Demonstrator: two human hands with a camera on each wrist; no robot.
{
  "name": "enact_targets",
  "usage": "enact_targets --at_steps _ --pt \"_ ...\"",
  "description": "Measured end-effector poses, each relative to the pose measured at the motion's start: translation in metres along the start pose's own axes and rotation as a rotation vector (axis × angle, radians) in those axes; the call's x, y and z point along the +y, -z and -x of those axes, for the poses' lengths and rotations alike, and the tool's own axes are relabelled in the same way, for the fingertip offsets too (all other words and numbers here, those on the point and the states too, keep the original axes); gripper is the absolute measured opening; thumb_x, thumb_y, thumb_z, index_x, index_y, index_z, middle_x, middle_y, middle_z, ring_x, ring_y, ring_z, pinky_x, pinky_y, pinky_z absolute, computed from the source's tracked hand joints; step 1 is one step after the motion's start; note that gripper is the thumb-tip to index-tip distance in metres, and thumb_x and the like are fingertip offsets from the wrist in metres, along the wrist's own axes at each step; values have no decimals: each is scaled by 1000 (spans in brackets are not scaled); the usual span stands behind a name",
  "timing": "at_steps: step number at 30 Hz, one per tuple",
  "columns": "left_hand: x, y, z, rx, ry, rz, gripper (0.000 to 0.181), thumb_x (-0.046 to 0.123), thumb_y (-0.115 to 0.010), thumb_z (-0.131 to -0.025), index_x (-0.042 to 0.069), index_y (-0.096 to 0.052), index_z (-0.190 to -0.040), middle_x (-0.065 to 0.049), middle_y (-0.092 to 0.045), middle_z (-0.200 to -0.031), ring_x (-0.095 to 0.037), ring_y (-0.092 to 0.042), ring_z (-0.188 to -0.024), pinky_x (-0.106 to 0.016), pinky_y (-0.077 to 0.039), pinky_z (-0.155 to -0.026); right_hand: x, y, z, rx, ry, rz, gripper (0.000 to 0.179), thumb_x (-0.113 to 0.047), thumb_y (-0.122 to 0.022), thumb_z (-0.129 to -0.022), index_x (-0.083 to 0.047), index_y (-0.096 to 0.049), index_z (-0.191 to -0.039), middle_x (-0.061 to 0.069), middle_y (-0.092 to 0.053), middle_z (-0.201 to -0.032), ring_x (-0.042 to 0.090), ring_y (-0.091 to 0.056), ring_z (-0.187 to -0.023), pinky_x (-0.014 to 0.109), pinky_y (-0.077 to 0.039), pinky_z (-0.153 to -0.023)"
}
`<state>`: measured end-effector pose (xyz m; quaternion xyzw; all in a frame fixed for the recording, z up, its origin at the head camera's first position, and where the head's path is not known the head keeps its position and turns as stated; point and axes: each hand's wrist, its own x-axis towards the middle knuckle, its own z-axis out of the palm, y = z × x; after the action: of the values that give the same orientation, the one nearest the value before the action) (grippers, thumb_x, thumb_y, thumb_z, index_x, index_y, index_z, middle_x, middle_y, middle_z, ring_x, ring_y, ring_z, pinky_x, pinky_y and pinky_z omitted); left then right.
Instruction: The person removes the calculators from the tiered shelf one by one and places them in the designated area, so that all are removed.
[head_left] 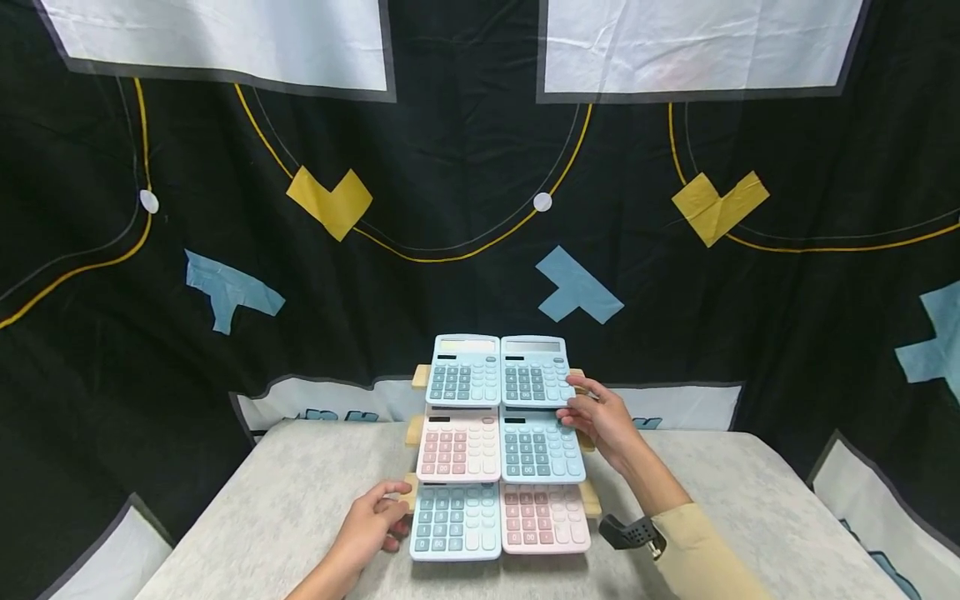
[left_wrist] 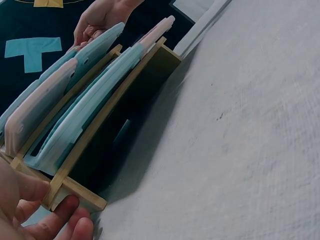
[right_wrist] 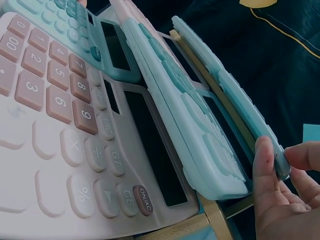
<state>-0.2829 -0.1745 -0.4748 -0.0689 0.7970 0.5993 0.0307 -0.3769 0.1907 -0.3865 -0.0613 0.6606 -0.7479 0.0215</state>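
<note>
Six calculators lean in three tiers of two on a wooden rack (head_left: 588, 498). My right hand (head_left: 602, 422) pinches the lower right corner of the top right blue calculator (head_left: 531, 379); in the right wrist view, thumb and finger lie on either side of that corner. Left of it stands another blue calculator (head_left: 457, 379). The middle tier has a pink calculator (head_left: 450, 460) and a blue calculator (head_left: 534, 458). At the front are a blue calculator (head_left: 444, 523) and a pink calculator (right_wrist: 56, 150). My left hand (head_left: 369, 527) grips the rack's left end, thumb above and fingers curled below.
The rack stands on a pale grey table (head_left: 300, 492). Behind the table hangs a black cloth (head_left: 450, 292) with yellow and blue patches. A dark watch (head_left: 628, 532) is on the right wrist, at the sleeve's edge.
</note>
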Motion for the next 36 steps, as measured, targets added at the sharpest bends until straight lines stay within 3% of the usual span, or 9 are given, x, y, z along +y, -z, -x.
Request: enact_targets --at_steps 9,15,36 --pt "-10 -3 10 23 3 21 27 11 -59 -96 1 -63 -121 -2 -69 -84 -19 -64 -72 -35 -54 -57 7 -1 6 0 -24 8 45 -6 -52 -100 -10 -46 -145 12 -63 -107 16 -72 -85 22 -58 -78" --pt "-6 -4 8 17 11 20 27 12 -60 -96 2 -64 -121 -1 -70 -85 -19 -64 -73 -34 -54 -58 5 2 6 -2 -17 8 48 -6 -53 -100 -10 -44 -147 11 -63 -105 15 -72 -85 22 -58 -79" --pt "-1 -3 2 25 13 6 28 16 -61 -96 5 -64 -122 -3 -70 -87 -19 -63 -73 -33 -54 -56 -1 2 0 -28 24 25 51 -3 -55 -98 -7 -41 -148 16 -57 -124 14 -70 -86 21 -57 -81"
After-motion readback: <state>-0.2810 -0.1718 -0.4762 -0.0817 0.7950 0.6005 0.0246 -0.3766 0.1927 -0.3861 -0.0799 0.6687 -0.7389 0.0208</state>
